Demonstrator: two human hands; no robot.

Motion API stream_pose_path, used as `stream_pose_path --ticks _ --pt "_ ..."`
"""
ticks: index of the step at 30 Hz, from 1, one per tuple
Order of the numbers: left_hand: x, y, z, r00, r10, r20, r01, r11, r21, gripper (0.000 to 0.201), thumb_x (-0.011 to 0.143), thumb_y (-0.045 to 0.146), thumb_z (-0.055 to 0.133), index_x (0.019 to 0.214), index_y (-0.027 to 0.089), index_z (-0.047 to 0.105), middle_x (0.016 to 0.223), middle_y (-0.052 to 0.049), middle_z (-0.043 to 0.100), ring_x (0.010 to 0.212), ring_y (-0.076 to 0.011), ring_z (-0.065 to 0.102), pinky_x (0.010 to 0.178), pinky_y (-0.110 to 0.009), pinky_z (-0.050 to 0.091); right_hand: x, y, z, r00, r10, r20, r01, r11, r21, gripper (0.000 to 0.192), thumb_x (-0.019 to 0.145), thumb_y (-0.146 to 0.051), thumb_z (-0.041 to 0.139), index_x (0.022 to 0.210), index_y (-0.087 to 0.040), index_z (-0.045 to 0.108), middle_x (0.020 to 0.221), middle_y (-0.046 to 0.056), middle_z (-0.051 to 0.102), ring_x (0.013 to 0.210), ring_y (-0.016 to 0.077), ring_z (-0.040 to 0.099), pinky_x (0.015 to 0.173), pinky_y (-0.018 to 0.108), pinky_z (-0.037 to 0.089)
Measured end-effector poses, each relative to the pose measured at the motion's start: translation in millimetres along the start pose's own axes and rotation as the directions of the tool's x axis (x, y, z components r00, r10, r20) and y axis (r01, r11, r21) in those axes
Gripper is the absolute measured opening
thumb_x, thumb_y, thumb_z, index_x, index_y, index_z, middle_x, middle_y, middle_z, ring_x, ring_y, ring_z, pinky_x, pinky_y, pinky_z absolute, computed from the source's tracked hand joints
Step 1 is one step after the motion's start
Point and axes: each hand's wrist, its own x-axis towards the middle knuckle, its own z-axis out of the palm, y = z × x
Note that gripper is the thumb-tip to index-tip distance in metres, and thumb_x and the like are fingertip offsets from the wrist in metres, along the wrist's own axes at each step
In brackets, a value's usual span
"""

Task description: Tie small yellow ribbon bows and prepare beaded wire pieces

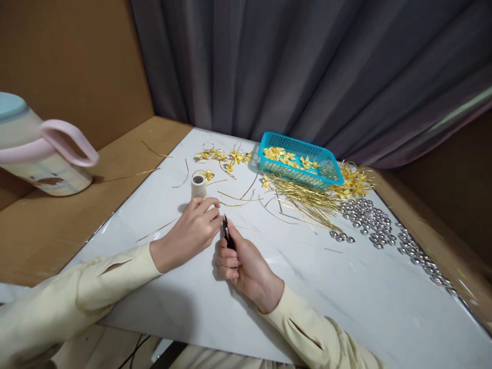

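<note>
My right hand (246, 261) is wrapped around small black thread snips (228, 236), their tips pointing up and away from me. Close to those tips, my left hand (196, 225) is closed in a pinch; whatever its fingertips hold is too small or hidden to make out. Just behind the left hand a whitish thread spool (198, 189) stands upright. One gold ribbon flower (208, 175) lies beside the spool, and several more gold flowers with wire loops (229, 156) lie farther back.
A blue basket (303, 177) holding gold flowers stands at the back. Beside it lie a bundle of gold cords (303, 201), more gold flowers (351, 182) and many silver beads (369, 220). Loose cords are scattered about. A tumbler (49, 174) with a pink handle stands left.
</note>
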Motion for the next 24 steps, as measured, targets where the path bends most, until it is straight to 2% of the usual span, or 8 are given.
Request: stream_pose_path --ticks 15,24 --pt "-2.1 -0.3 -0.6 1.0 -0.006 0.019 0.005 1.0 0.021 0.027 0.089 0.009 0.044 0.072 0.01 0.064 0.076 -0.009 0.063 0.101 -0.0285 0.055 0.077 -0.041 0.036 1.2 -0.3 -1.4 1.0 -0.002 0.005 0.002 1.0 0.004 0.053 0.097 -0.051 0.03 0.059 -0.017 0.04 0.04 -0.012 0.02 0.035 0.0024 0.01 0.031 0.013 0.007" --pt "-0.9 -2.6 -4.4 1.0 -0.017 -0.024 0.019 0.999 0.05 0.029 0.088 0.009 0.044 0.064 0.011 0.061 0.072 -0.008 0.062 0.097 -0.0278 0.057 0.075 -0.042 0.035 2.7 -0.4 -4.4 0.999 0.037 0.007 -0.037 0.999 0.008 0.053 0.098 -0.051 0.03 0.058 -0.017 0.039 0.041 -0.012 0.019 0.034 0.0017 0.011 0.031 0.014 0.006"
